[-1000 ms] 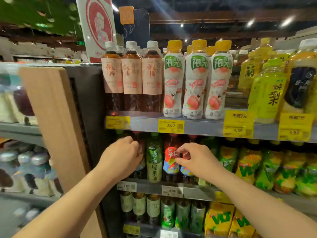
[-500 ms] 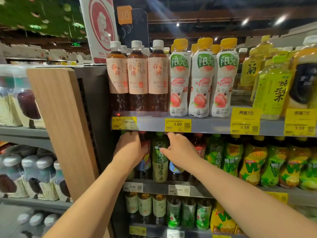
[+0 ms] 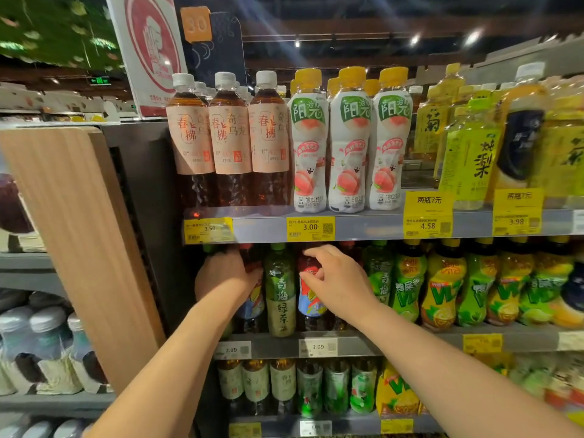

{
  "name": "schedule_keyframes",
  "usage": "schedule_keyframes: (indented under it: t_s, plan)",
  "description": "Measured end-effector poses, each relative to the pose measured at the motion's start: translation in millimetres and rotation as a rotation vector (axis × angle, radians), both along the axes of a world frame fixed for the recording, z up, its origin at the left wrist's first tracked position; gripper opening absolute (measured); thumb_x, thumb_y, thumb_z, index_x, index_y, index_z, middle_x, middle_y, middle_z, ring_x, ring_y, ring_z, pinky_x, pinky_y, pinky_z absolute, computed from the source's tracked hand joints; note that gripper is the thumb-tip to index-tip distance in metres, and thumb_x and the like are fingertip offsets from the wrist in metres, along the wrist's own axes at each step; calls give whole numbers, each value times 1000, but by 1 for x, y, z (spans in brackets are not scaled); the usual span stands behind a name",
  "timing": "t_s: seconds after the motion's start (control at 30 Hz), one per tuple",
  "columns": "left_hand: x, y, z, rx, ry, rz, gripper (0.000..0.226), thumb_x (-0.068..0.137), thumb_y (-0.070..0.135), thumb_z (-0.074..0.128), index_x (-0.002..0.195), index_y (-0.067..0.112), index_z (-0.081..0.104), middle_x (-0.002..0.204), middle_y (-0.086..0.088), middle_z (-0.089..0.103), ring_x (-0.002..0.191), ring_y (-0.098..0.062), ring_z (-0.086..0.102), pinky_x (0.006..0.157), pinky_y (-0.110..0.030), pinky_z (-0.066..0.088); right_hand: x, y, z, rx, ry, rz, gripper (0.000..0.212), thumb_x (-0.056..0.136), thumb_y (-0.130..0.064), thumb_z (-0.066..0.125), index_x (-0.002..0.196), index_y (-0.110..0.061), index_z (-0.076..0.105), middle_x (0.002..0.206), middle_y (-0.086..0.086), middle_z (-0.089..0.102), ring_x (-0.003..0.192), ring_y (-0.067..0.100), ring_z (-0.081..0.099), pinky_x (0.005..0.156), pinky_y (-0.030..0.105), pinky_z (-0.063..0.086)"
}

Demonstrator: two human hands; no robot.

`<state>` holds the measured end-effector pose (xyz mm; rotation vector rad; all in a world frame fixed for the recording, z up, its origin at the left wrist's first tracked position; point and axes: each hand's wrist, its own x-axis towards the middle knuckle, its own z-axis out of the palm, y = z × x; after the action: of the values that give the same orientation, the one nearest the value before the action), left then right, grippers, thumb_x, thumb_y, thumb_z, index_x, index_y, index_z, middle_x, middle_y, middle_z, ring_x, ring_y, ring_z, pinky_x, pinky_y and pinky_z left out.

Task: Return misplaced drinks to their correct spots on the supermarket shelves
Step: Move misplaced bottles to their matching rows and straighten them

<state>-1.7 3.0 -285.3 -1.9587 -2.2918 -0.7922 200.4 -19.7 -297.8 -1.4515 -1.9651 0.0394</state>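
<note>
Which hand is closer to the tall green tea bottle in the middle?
Left. The left hand grips a red-capped bottle touching the green tea bottle on its left side; the right hand holds another red bottle on its right, slightly farther off.

I see ceiling spotlights (image 3: 474, 36) flaring at upper right; the upper frame is dim, the edges are blurred and bowed, the centre sharp.

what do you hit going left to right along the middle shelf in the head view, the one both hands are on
left hand on a red-capped bottle → green tea bottle → right hand on a second red-capped bottle → green-capped bottle → row of green and yellow bottles
</note>
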Motion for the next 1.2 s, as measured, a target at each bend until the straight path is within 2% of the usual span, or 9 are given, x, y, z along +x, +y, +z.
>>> schedule_keyframes:
  t_s: [0.23,0.37,0.53,0.7,0.83,0.9,1.0,1.1,1.2]
  plan:
    - [-13,-17,-26,193,-82,-124,41,74,69,54,91,31,58,94,6,56,88,-18,56,71,-37,54,15,-1,-3,61,69,-53,37,90,-36,65,125,-24,61,117,-9,59,77,5,62,75,36,54]
    - [-11,-41,-35,219,-208,-175,37,76,56,67,96,29,53,92,9,58,82,-12,60,69,-34,54,19,-2,-3,65,82,-65,39,90,-36,67,126,-23,61,117,-7,59,76,5,62,75,36,55]
    - [-9,-70,-45,252,-328,-221,39,68,36,83,89,26,50,79,12,62,73,-8,61,64,-34,54,8,-7,-3,60,80,-7,35,90,-35,65,124,-26,60,123,-10,57,74,4,62,75,38,55]
    - [-12,-93,-52,304,-334,-262,41,67,32,84,94,31,52,87,17,58,80,-3,58,69,-26,50,-10,-4,0,6,39,45,45,90,-40,64,132,-27,55,131,-8,55,86,12,64,78,40,55]
    - [-14,-107,-42,357,-350,-267,41,68,35,82,92,40,51,87,18,60,82,-1,58,71,-28,52,-25,4,9,-84,-88,-1,58,91,-45,62,140,-19,44,130,2,54,104,23,61,81,38,51]
    - [-18,-113,-38,352,-355,-259,37,68,40,81,89,39,50,82,17,62,78,0,60,67,-33,54,-33,7,14,-109,-159,-25,51,91,-49,62,126,-14,48,109,4,58,99,26,61,71,37,49]
    - [-24,-121,-39,323,-368,-249,39,67,47,81,91,37,53,84,19,66,79,0,63,67,-33,56,-46,15,20,-163,-192,-56,42,90,-50,63,96,-12,46,77,-1,49,79,27,59,59,37,47]
    - [-28,-129,-42,304,-341,-221,41,65,52,81,91,37,52,84,20,67,79,1,64,67,-29,55,-54,22,22,-225,-165,-46,43,89,-46,66,75,-15,40,70,0,47,73,26,55,58,36,45]
    - [-32,-134,-45,277,-340,-201,43,64,56,79,91,38,52,84,21,66,78,4,63,68,-30,56,-60,26,20,-241,-133,-44,45,88,-42,68,69,-18,36,68,0,48,72,26,55,56,33,41]
